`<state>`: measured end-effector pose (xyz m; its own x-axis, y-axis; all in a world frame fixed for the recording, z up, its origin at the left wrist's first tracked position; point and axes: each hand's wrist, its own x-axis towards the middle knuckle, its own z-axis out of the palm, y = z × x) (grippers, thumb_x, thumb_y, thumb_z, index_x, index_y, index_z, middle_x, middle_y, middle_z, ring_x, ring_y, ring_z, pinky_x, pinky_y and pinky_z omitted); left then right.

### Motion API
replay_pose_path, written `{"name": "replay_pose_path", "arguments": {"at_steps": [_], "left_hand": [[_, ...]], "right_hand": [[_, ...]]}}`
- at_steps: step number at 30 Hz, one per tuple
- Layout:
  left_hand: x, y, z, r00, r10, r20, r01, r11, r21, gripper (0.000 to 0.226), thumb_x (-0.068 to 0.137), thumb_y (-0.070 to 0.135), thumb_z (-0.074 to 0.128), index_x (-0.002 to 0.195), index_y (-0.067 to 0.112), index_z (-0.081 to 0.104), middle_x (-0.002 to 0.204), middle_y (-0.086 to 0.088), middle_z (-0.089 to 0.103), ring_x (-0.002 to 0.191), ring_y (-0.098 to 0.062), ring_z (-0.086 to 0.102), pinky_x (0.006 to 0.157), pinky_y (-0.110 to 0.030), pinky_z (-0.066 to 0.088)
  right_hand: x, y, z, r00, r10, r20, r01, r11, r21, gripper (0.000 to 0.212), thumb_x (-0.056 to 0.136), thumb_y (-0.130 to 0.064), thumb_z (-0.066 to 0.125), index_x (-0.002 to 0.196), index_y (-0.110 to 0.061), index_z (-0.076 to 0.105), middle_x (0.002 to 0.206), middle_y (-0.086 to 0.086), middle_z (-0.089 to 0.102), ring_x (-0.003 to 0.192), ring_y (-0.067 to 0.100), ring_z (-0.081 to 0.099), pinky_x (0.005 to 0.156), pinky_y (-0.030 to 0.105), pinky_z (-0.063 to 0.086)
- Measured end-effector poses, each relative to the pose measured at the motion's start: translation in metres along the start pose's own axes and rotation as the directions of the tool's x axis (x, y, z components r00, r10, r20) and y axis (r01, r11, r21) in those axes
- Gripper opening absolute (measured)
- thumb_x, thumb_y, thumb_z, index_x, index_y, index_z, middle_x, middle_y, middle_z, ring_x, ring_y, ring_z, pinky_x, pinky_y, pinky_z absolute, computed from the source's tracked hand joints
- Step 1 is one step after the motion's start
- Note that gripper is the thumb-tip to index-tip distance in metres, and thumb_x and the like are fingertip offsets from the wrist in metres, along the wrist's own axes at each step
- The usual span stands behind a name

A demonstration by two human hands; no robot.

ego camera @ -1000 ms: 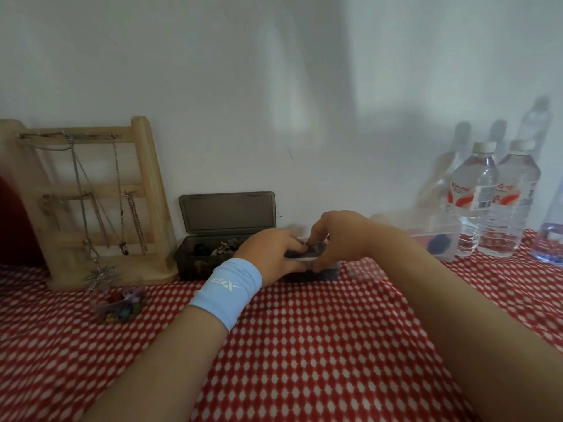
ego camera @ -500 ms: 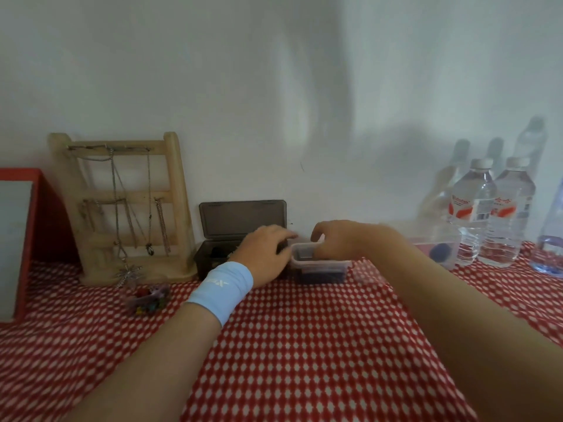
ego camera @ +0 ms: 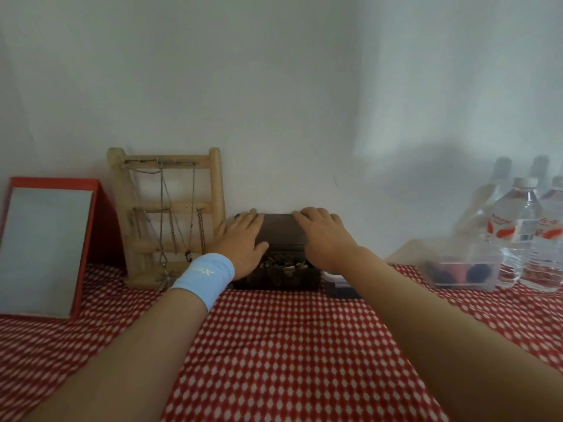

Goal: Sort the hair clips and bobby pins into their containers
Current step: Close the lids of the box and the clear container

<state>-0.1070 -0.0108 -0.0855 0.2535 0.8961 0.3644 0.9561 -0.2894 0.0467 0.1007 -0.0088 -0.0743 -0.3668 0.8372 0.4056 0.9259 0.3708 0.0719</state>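
A dark plastic box (ego camera: 275, 277) stands against the wall with a jumble of hair clips showing in its open front. Its lid (ego camera: 280, 229) is tilted forward over the box. My left hand (ego camera: 240, 239) lies on the lid's left side, fingers stretched to the far edge and the thumb at the front rim. My right hand (ego camera: 323, 236) lies flat on the lid's right side in the same way. A small clear container (ego camera: 335, 277) with a white rim sits just right of the box, mostly hidden behind my right forearm.
A wooden jewellery rack (ego camera: 213, 208) hung with chains stands left of the box, and a red-framed mirror (ego camera: 45, 248) leans at the far left. At the right are a clear tub (ego camera: 463, 274) with dark round items and two water bottles (ego camera: 518, 229). A red checked cloth (ego camera: 289, 345) covers the table.
Both hands have left the small clear container and moved left onto the dark box's lid. The lid, upright before, now leans forward over the box.
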Motion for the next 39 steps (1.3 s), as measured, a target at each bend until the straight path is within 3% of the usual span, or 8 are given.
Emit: {"name": "replay_pose_path", "arguments": {"at_steps": [4, 8, 21, 25, 28, 31, 34, 39], "left_hand": [[-0.008, -0.002, -0.004, 0.988, 0.069, -0.136, -0.088, 0.987, -0.132, 0.052, 0.104, 0.037, 0.038, 0.153, 0.024, 0.029, 0.16, 0.002, 0.028, 0.146, -0.019, 0.025, 0.12, -0.039, 0.018], [-0.025, -0.003, 0.007, 0.997, 0.052, 0.061, -0.04, 0.983, -0.182, 0.044, 0.104, 0.037, 0.037, 0.144, 0.022, 0.045, 0.144, 0.0, 0.051, 0.128, -0.019, 0.048, 0.107, -0.037, 0.039], [-0.024, -0.008, 0.013, 0.972, 0.071, 0.224, -0.057, 0.996, -0.069, 0.045, 0.101, 0.013, 0.05, 0.146, 0.018, 0.045, 0.154, -0.002, 0.04, 0.141, -0.02, 0.038, 0.114, -0.028, 0.025], [-0.032, -0.012, 0.008, 0.978, 0.086, 0.192, -0.062, 0.99, -0.126, 0.042, 0.101, 0.01, 0.05, 0.143, 0.017, 0.05, 0.151, -0.001, 0.044, 0.139, -0.019, 0.038, 0.115, -0.028, 0.024], [-0.044, -0.027, -0.008, 0.999, 0.011, 0.033, -0.004, 0.977, -0.215, 0.033, 0.1, 0.015, 0.05, 0.13, 0.024, 0.062, 0.132, 0.005, 0.058, 0.124, -0.015, 0.051, 0.107, -0.03, 0.036], [-0.059, -0.051, -0.031, 0.99, -0.136, 0.022, 0.136, 0.94, -0.314, 0.029, 0.101, 0.017, 0.047, 0.119, 0.026, 0.068, 0.118, 0.01, 0.063, 0.11, -0.01, 0.055, 0.101, -0.029, 0.042], [-0.073, -0.073, -0.041, 0.982, -0.183, 0.05, 0.189, 0.937, -0.293, 0.027, 0.099, 0.014, 0.048, 0.108, 0.025, 0.071, 0.115, 0.008, 0.067, 0.104, -0.01, 0.059, 0.094, -0.026, 0.045], [-0.093, -0.092, -0.035, 0.933, -0.203, 0.297, 0.288, 0.916, -0.279, 0.046, 0.086, 0.031, 0.062, 0.132, 0.03, 0.057, 0.128, 0.01, 0.059, 0.116, -0.014, 0.057, 0.103, -0.034, 0.045]], "right_hand": [[-0.005, 0.0, -0.003, 0.998, -0.054, -0.033, 0.057, 0.995, 0.088, 0.051, 0.097, -0.023, 0.044, 0.148, -0.021, 0.046, 0.134, 0.006, 0.05, 0.124, 0.027, 0.042, 0.104, 0.04, 0.033], [-0.014, -0.003, 0.003, 0.988, -0.082, 0.128, 0.05, 0.971, 0.235, 0.034, 0.101, -0.025, 0.046, 0.126, -0.022, 0.069, 0.127, 0.001, 0.055, 0.118, 0.02, 0.05, 0.103, 0.036, 0.041], [-0.019, -0.012, 0.014, 0.987, -0.018, 0.158, -0.004, 0.99, 0.141, 0.022, 0.09, -0.029, 0.071, 0.111, -0.025, 0.071, 0.114, -0.005, 0.063, 0.102, 0.018, 0.06, 0.081, 0.027, 0.044], [-0.013, -0.025, 0.009, 0.971, -0.001, 0.24, -0.018, 0.997, 0.077, 0.023, 0.089, -0.027, 0.066, 0.11, -0.018, 0.066, 0.112, 0.002, 0.058, 0.103, 0.024, 0.059, 0.087, 0.037, 0.052], [-0.008, -0.039, 0.002, 0.983, -0.024, 0.18, 0.023, 1.0, 0.007, 0.034, 0.091, -0.035, 0.058, 0.118, -0.017, 0.066, 0.116, 0.008, 0.055, 0.111, 0.028, 0.051, 0.094, 0.04, 0.044], [-0.003, -0.068, -0.002, 0.995, -0.085, 0.061, 0.067, 0.966, 0.249, 0.029, 0.093, -0.023, 0.056, 0.119, -0.017, 0.067, 0.119, 0.007, 0.059, 0.112, 0.026, 0.053, 0.096, 0.04, 0.047], [0.001, -0.107, 0.003, 0.98, -0.166, 0.11, 0.102, 0.893, 0.437, 0.026, 0.092, -0.015, 0.058, 0.115, -0.018, 0.069, 0.115, 0.004, 0.067, 0.106, 0.024, 0.062, 0.093, 0.038, 0.053], [0.003, -0.153, 0.019, 0.922, -0.262, 0.285, 0.058, 0.822, 0.567, 0.056, 0.09, -0.027, 0.069, 0.142, -0.022, 0.049, 0.132, 0.001, 0.057, 0.117, 0.019, 0.056, 0.092, 0.027, 0.047]]}}
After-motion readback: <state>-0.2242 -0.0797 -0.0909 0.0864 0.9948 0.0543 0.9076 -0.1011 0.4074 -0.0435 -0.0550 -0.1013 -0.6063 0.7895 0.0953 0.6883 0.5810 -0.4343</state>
